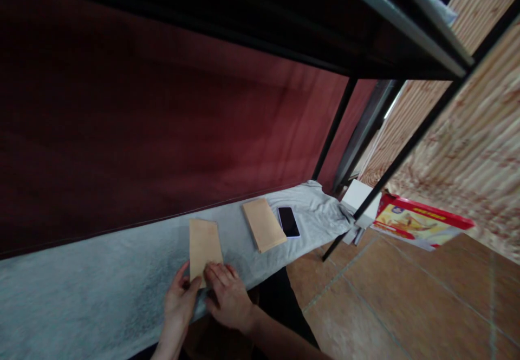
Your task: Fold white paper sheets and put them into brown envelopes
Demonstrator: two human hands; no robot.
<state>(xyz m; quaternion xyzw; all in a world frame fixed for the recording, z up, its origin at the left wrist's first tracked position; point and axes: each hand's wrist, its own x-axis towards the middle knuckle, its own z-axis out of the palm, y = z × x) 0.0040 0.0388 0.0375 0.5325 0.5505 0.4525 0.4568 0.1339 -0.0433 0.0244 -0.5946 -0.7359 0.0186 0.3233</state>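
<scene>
A flat brown paper envelope (pixel 204 243) lies on the grey cloth, its near end between my two hands. My left hand (pixel 179 298) grips the near left corner, thumb on top and fingers at the side and underneath. Curled fingers of my right hand (pixel 229 295) press on the near right corner, the thumb partly hidden below. Further right on the cloth rests a second brown item, a stack of similar envelopes (pixel 264 226) by its thickness. Beside that stack, a phone (pixel 288 222) with a dark screen lies face up.
The grey cloth (pixel 101 262) covers a narrow shelf against a dark red panel (pixel 182 132). A dark upper shelf (pixel 244 19) hangs overhead, with a slanting metal post (pixel 414 127) at right. Beyond stand a white box (pixel 359 197) and a red-and-yellow carton (pixel 422 222) above the tiled floor (pixel 365 295).
</scene>
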